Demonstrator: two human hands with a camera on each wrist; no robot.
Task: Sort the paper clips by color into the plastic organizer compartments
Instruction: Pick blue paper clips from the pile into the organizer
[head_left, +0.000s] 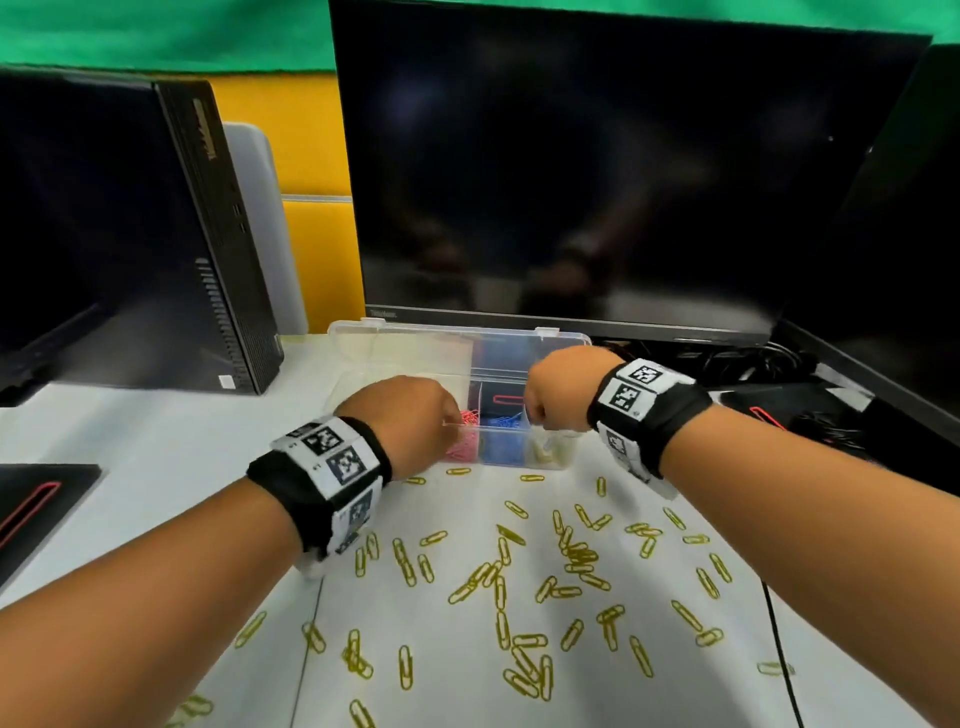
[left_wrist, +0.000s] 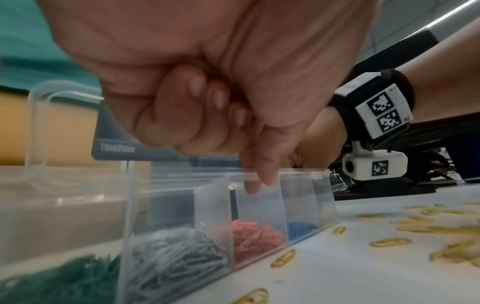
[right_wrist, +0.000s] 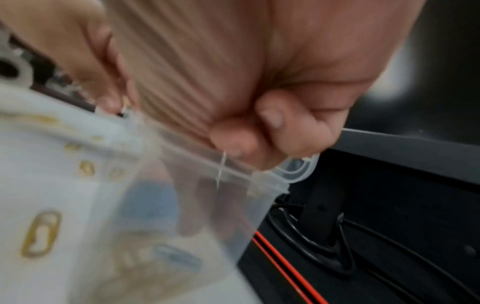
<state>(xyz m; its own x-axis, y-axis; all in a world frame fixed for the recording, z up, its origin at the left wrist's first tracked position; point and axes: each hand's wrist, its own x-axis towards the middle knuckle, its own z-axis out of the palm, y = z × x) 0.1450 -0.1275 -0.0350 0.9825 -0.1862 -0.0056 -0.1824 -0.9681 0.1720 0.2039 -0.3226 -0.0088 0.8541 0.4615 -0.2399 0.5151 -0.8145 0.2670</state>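
While both hands are hovering over the near row of the organizer (head_left: 563, 339), the left hand (head_left: 410, 410) is pinching a thin clip above the pink pile (head_left: 464, 448); yellow clips (head_left: 576, 558) are lying scattered on the near table (head_left: 156, 441).

In the left wrist view, the fingers (left_wrist: 197, 115) are curling tight, two reaching down over the red compartment (left_wrist: 255, 236); a loose release could be dropping the clip into the grey pile (left_wrist: 176, 261) on its left.

In the right wrist view, blurred, the right hand (right_wrist: 259, 102) is curling over the far-right corner, a pale sliver hanging below; whether it is gripping a clip, I cannot tell.

R-wrist view blurred — right hand (right_wrist: 259, 115) contents can't tell.
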